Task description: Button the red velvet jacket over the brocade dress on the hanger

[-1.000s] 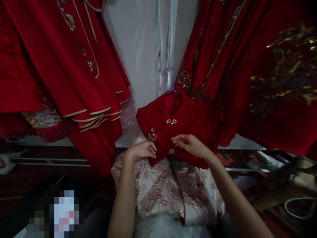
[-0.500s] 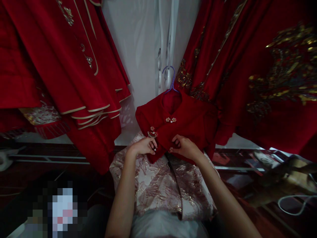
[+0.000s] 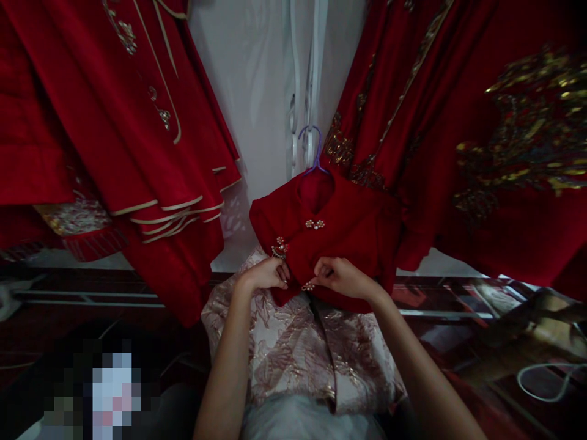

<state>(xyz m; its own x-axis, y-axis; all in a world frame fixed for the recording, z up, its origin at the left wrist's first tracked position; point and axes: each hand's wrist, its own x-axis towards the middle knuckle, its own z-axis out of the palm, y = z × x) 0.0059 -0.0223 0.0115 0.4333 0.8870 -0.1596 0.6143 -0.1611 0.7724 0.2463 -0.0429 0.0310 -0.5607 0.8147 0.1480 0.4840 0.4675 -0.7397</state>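
Observation:
A small red jacket (image 3: 348, 226) with pearl clasps hangs on a purple hanger (image 3: 313, 153) straight ahead. Under it hangs a pale pink and gold brocade skirt (image 3: 298, 348). My left hand (image 3: 263, 275) is closed on the jacket's left front edge, just below an ornate brooch (image 3: 279, 249). Close beside it, my right hand (image 3: 342, 276) pinches the jacket's right edge at a small pearl clasp (image 3: 308, 285) near the hem. Both hands meet at the lower front opening.
Long red robes with gold trim (image 3: 151, 159) hang at the left, and red gold-embroidered garments (image 3: 495, 153) hang at the right. A white wall (image 3: 257, 91) lies behind. The dark floor holds a metal rail (image 3: 92, 297) and a white cable (image 3: 545, 382) at the lower right.
My right hand closed from loosely spread fingers into a pinch at the lower pearl clasp. My left hand took hold of the jacket's front edge. The two hands drew closer together.

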